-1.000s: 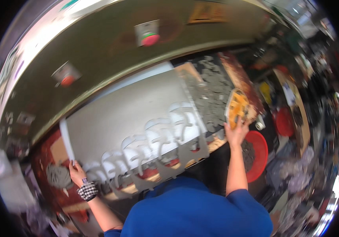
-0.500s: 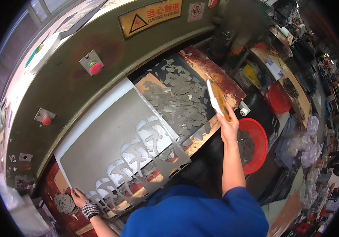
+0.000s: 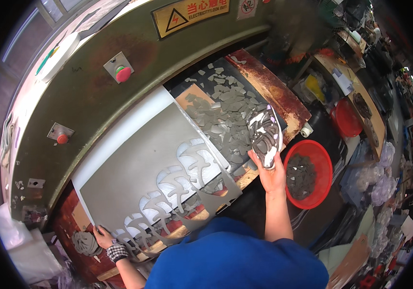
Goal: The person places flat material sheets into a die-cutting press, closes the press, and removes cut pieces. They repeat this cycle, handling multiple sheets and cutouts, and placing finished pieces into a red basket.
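Observation:
My right hand (image 3: 272, 177) grips the lower end of a sole-shaped cutting die (image 3: 266, 137). Its inner side shows, with dark grey strips and white patches inside a pale rim. It hangs above loose grey scraps (image 3: 233, 103). My left hand (image 3: 103, 237) pinches the lower left corner of a large grey sheet (image 3: 134, 137), which lies on a white board (image 3: 160, 98). Curved openings have been cut along the sheet's near edge. Close to my left fingers lies a stack of cut grey pieces (image 3: 86, 243).
A red basin (image 3: 331, 176) of grey scraps stands right of the bench, with another red basin (image 3: 347, 118) farther back. A green machine beam (image 3: 79, 106) with red push buttons (image 3: 123, 73) runs along the far side. The bench's worn red end (image 3: 293, 103) lies beyond the scraps.
My right hand has turned the die from its yellowish-brown back and edge to its inner side, and lowered it slightly. My left hand stays at the sheet's corner. The whole view has shifted slightly.

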Tool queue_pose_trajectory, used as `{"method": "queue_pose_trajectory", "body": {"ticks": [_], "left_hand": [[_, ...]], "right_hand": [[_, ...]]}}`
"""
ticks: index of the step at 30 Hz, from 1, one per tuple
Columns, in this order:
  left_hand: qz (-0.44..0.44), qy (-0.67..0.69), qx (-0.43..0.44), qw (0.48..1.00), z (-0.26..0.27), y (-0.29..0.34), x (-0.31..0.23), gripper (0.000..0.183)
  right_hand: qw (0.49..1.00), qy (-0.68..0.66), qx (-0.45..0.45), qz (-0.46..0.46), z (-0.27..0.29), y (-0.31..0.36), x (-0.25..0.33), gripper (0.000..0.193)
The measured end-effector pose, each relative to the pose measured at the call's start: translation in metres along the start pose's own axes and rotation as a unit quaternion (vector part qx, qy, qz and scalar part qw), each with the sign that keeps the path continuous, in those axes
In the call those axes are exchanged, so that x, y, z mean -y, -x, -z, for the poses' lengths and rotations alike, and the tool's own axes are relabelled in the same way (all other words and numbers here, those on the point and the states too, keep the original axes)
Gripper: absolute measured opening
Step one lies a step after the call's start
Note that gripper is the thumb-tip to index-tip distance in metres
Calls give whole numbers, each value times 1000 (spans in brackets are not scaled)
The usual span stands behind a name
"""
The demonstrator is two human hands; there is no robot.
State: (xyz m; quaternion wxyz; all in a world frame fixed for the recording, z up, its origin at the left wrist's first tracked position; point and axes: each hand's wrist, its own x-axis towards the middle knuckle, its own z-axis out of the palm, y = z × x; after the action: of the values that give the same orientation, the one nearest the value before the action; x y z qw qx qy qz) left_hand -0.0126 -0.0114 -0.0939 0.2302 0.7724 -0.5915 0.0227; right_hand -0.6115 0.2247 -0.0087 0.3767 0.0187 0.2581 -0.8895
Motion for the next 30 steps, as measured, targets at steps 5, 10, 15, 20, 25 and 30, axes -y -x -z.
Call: {"method": "queue_pose_trajectory", "body": {"ticks": [5,10,15,20,25,30], "left_hand": [[9,8,4,1000,9,6,-13,40],[-9,6,-13,1000,11,10,-16,36],[6,60,-12,998,14,10,-15,35],[3,-137,122,983,44,-14,-46,36],[-180,31,-7,983,59,-44,-174,36],[-386,214,178,879,6,1,-386,32]], "right_hand": [[906,387,171,13,-55,22,-43,64],[600,717,345,84,-92,-14,-67,109],[500,816,202,207,-85,-118,-78,63],[371,855,269,244,-74,-204,-125,44],[443,781,348,269,-65,-227,-145,25],[492,704,442,257,-47,-207,-98,10]]}}
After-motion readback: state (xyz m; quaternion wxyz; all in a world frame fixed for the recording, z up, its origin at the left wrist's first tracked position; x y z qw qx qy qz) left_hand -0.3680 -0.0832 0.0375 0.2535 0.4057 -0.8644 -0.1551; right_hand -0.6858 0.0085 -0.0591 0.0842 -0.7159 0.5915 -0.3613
